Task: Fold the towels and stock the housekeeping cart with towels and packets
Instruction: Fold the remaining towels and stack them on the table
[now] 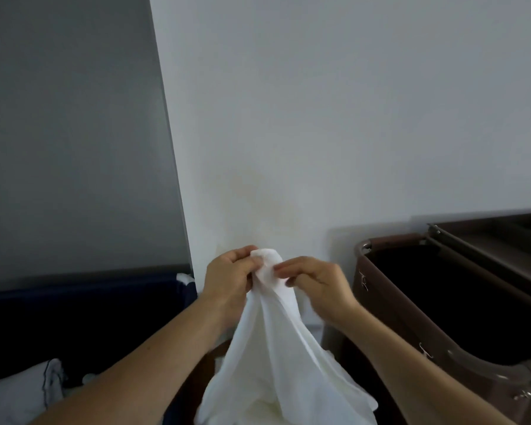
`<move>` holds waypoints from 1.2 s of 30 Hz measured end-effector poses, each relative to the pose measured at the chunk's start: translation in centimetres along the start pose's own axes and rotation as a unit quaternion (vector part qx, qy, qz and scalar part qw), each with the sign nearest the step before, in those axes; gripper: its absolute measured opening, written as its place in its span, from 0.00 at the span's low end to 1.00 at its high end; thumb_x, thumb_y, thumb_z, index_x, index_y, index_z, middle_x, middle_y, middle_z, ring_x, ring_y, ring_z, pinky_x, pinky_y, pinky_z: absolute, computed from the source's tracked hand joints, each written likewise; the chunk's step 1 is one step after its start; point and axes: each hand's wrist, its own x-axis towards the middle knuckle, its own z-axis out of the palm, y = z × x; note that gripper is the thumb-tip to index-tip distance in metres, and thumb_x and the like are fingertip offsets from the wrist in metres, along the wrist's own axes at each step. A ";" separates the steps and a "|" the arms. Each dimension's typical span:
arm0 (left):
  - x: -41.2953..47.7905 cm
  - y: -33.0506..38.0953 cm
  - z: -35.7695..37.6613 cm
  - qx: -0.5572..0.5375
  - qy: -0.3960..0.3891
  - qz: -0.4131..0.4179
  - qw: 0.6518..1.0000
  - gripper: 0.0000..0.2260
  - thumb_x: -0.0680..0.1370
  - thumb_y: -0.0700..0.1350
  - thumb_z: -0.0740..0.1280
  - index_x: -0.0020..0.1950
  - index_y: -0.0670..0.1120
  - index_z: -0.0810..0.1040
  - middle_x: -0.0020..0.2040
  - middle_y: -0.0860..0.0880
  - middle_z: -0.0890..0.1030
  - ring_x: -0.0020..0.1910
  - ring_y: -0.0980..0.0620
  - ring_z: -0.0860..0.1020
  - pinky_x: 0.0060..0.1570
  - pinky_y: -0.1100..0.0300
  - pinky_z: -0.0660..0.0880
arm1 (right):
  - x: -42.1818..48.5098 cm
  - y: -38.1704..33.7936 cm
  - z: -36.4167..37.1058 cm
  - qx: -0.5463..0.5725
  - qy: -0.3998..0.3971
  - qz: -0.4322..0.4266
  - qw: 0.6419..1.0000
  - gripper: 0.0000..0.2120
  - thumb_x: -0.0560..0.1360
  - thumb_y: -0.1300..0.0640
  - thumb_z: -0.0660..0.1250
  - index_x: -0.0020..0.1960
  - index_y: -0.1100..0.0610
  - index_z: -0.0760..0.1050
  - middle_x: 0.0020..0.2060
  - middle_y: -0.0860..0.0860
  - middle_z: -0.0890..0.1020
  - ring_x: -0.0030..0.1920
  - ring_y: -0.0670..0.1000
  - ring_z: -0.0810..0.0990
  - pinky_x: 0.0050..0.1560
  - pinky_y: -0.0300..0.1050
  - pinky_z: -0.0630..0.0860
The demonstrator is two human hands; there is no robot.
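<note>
Here towel (276,348) pinched between left hand (227,277), right hand (316,285).

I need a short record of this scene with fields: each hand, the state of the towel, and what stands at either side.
left hand: pinches the top of the white towel
right hand: pinches the same top edge, close beside the left hand
towel state: unfolded, hanging down from both hands
right side: brown cart, dark inside
left side: dark blue bin, white linen nearby
</note>
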 end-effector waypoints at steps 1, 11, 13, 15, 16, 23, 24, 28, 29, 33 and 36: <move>0.2 0.7 -0.4 0.003 -0.029 0.018 0.999 0.11 0.77 0.32 0.67 0.57 0.41 0.81 0.49 0.43 0.84 0.51 0.44 0.82 0.49 0.57 0.80 | 0.6 0.0 -1.0 0.001 0.021 -0.001 1.000 0.23 0.71 0.75 0.63 0.47 0.49 0.84 0.44 0.41 0.85 0.45 0.39 0.81 0.53 0.44 0.77; 1.9 10.8 -0.5 0.044 -0.339 0.204 0.917 0.14 0.78 0.32 0.59 0.58 0.42 0.80 0.48 0.44 0.85 0.48 0.49 0.82 0.51 0.58 0.78 | 5.2 -5.1 -4.1 0.095 -0.259 0.017 0.961 0.24 0.64 0.64 0.67 0.59 0.53 0.80 0.52 0.54 0.83 0.54 0.54 0.81 0.57 0.53 0.76; 2.8 10.9 -0.7 0.163 -0.262 0.263 0.914 0.13 0.80 0.33 0.61 0.59 0.44 0.79 0.49 0.47 0.85 0.50 0.52 0.82 0.53 0.59 0.76 | 5.2 -5.5 -4.2 0.115 -0.225 0.042 0.967 0.14 0.64 0.63 0.69 0.49 0.60 0.79 0.42 0.55 0.80 0.43 0.55 0.80 0.45 0.51 0.76; 3.5 9.6 -1.2 0.236 -0.190 0.293 0.907 0.12 0.81 0.36 0.64 0.61 0.48 0.79 0.52 0.51 0.85 0.52 0.54 0.81 0.55 0.61 0.76 | 5.3 -5.7 -4.2 0.003 -0.161 0.017 0.987 0.10 0.62 0.57 0.71 0.40 0.61 0.73 0.33 0.48 0.75 0.35 0.48 0.74 0.36 0.44 0.70; 3.7 8.8 -1.5 0.224 -0.174 0.284 0.916 0.12 0.80 0.38 0.66 0.61 0.49 0.79 0.53 0.50 0.85 0.54 0.53 0.81 0.56 0.60 0.77 | 5.3 -5.9 -4.2 -0.057 -0.136 -0.001 0.989 0.11 0.62 0.56 0.72 0.36 0.58 0.70 0.29 0.44 0.71 0.30 0.44 0.70 0.32 0.40 0.67; 3.1 5.5 -2.3 0.100 -0.204 0.080 0.971 0.14 0.71 0.49 0.73 0.52 0.42 0.85 0.52 0.43 0.85 0.50 0.44 0.83 0.51 0.52 0.80 | 5.2 -5.4 -4.6 -0.142 -0.054 -0.019 0.988 0.16 0.70 0.58 0.74 0.33 0.52 0.67 0.24 0.40 0.70 0.25 0.41 0.67 0.25 0.31 0.61; 3.2 5.7 -2.3 0.091 -0.192 0.090 0.973 0.13 0.71 0.50 0.73 0.51 0.44 0.84 0.49 0.46 0.85 0.46 0.47 0.83 0.47 0.53 0.80 | 4.9 -5.2 -4.8 -0.150 -0.066 -0.016 0.986 0.15 0.70 0.56 0.75 0.34 0.52 0.69 0.24 0.38 0.72 0.25 0.40 0.69 0.25 0.30 0.63; 3.6 8.0 -1.5 0.084 -0.150 0.173 0.970 0.04 0.76 0.44 0.71 0.43 0.51 0.84 0.41 0.50 0.84 0.38 0.53 0.82 0.38 0.59 0.79 | 3.6 -3.1 -5.9 -0.145 -0.058 0.016 0.988 0.11 0.70 0.53 0.77 0.46 0.46 0.75 0.38 0.44 0.84 0.36 0.42 0.81 0.37 0.36 0.77; 3.7 8.7 -1.2 0.077 -0.126 0.190 0.971 0.06 0.77 0.44 0.71 0.41 0.52 0.84 0.40 0.51 0.84 0.37 0.54 0.82 0.38 0.58 0.79 | 3.1 -2.4 -6.1 -0.146 -0.045 0.020 0.988 0.13 0.71 0.53 0.77 0.48 0.43 0.73 0.40 0.44 0.84 0.38 0.43 0.82 0.39 0.38 0.79; 4.8 11.8 -0.1 0.050 -0.021 0.265 0.963 0.06 0.73 0.48 0.73 0.36 0.55 0.82 0.38 0.52 0.83 0.38 0.52 0.81 0.43 0.53 0.78 | 1.3 0.2 -6.8 -0.173 -0.025 -0.019 0.984 0.24 0.74 0.54 0.73 0.61 0.36 0.64 0.46 0.41 0.82 0.44 0.43 0.81 0.43 0.37 0.78; 5.1 13.4 0.2 0.062 -0.015 0.316 0.947 0.03 0.71 0.52 0.72 0.37 0.58 0.81 0.40 0.53 0.82 0.40 0.53 0.80 0.44 0.53 0.79 | 0.6 1.4 -7.3 -0.207 0.000 -0.045 0.977 0.22 0.75 0.52 0.73 0.59 0.37 0.64 0.46 0.34 0.77 0.46 0.37 0.78 0.42 0.29 0.71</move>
